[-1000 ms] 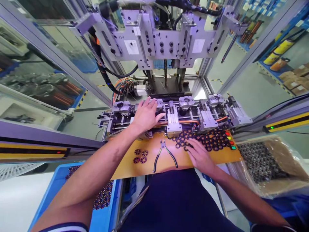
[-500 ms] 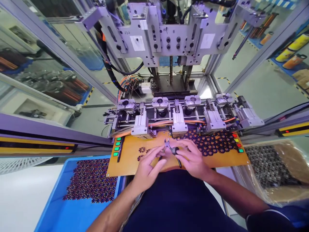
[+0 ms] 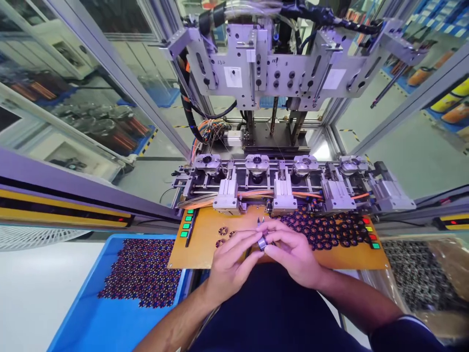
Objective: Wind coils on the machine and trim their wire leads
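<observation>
You pinch small ring-like part (image 3: 262,243) between left hand (image 3: 231,261) and right hand (image 3: 295,254), six o'clock from second holder from left (image 3: 257,160). Light, even fingertip pressure probably serves best.

Left grip (image 3: 234,259) and right grip (image 3: 297,255) hold a shiny cylindrical part (image 3: 262,243).

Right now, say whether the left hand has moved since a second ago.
Yes: the left hand moved away from the fixture row, toward the torso.
</observation>
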`<state>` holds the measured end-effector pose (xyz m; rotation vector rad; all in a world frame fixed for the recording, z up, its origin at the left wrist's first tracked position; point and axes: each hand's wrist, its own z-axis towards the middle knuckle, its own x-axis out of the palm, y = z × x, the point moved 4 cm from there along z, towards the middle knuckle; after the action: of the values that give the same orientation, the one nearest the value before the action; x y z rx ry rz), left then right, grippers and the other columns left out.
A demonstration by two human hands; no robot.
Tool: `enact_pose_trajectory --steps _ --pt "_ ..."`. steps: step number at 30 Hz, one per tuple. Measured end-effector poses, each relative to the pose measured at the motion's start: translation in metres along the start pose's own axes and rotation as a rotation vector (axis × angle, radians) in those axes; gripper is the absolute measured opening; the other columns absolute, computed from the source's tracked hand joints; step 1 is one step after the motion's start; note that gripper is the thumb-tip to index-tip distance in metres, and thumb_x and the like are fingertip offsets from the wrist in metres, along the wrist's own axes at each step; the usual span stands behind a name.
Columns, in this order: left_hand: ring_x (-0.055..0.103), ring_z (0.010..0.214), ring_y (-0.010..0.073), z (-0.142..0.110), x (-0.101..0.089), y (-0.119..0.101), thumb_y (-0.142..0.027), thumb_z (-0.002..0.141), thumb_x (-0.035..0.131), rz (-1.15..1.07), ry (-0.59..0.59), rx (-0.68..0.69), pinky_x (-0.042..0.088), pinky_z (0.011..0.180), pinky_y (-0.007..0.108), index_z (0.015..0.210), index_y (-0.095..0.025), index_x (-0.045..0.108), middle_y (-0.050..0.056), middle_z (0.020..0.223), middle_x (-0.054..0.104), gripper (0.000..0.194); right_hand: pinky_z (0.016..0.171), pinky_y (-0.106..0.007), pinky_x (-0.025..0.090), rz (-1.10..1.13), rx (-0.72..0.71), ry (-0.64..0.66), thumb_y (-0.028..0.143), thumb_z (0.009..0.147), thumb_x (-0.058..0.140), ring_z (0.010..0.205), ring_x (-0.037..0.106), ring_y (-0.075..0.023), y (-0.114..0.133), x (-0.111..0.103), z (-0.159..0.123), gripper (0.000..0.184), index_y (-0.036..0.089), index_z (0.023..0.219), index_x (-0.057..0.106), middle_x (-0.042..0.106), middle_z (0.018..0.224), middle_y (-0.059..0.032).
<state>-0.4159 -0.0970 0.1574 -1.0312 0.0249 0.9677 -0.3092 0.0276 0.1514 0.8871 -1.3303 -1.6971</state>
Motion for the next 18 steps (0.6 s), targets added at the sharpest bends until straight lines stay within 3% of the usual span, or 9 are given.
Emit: enact_pose_trajectory --steps 2,5,8,11,14,18 --pt "0.072 0.091 0.018 -0.003 -0.005 0.005 -0.013 0.083 0.071 0.091 -0.033 0.07 0.061 0.079 0.028 0.126 -0.019 0.061 0.01 0.106 0.073 0.045 0.092 -0.036 0.054 -0.032 -0.035 0.006 0.026 0.091 0.064 0.104 0.066 -0.0186 0.009 -0.015 0.012 0.01 0.021 0.091 0.072 0.068 0.108 -0.0081" --pt "0.072 0.087 0.018 -0.016 -0.017 0.02 -0.005 0.078 0.073 0.252 -0.14 0.162 0.06 0.079 0.029 0.129 -0.018 0.059 0.01 0.101 0.074 0.055 0.09 -0.033 0.055 -0.292 -0.187 -0.015 0.02 0.089 0.066 0.096 0.069 -0.0161 0.023 -0.064 0.048 0.006 0.02 0.088 0.072 0.072 0.104 -0.0062" --pt "0.069 0.077 0.0155 -0.04 -0.029 0.052 -0.004 0.08 0.07 0.385 -0.261 0.047 0.058 0.072 0.028 0.127 -0.017 0.059 0.008 0.096 0.073 0.05 0.092 -0.04 0.055 -0.727 -0.333 -0.171 0.02 0.086 0.066 0.097 0.068 -0.0206 0.028 -0.134 0.089 0.008 0.018 0.082 0.073 0.073 0.102 -0.0089" --pt "0.067 0.075 0.0167 -0.069 -0.031 0.083 -0.013 0.085 0.067 0.526 -0.28 -0.1 0.057 0.071 0.03 0.127 -0.015 0.058 0.01 0.098 0.072 0.043 0.09 -0.041 0.056 -0.918 -0.302 -0.12 0.014 0.082 0.065 0.096 0.069 -0.022 0.015 -0.184 0.12 0.01 0.016 0.082 0.075 0.073 0.105 -0.0103" --pt "0.068 0.089 0.0228 -0.092 -0.027 0.1 -0.024 0.086 0.067 0.617 -0.244 -0.15 0.056 0.082 0.038 0.129 -0.017 0.056 0.013 0.105 0.07 0.045 0.094 -0.04 0.055 -0.963 -0.283 -0.016 0.013 0.08 0.067 0.096 0.07 -0.0211 0.002 -0.199 0.135 0.01 0.016 0.081 0.076 0.074 0.106 -0.0074" --pt "0.065 0.101 0.0282 -0.106 -0.021 0.109 -0.033 0.09 0.059 0.645 -0.234 -0.225 0.052 0.09 0.044 0.128 -0.015 0.056 0.015 0.109 0.069 0.043 0.097 -0.044 0.054 -1.012 -0.286 0.072 0.015 0.084 0.064 0.1 0.068 -0.0216 -0.008 -0.195 0.142 0.014 0.018 0.088 0.078 0.074 0.107 -0.0057"
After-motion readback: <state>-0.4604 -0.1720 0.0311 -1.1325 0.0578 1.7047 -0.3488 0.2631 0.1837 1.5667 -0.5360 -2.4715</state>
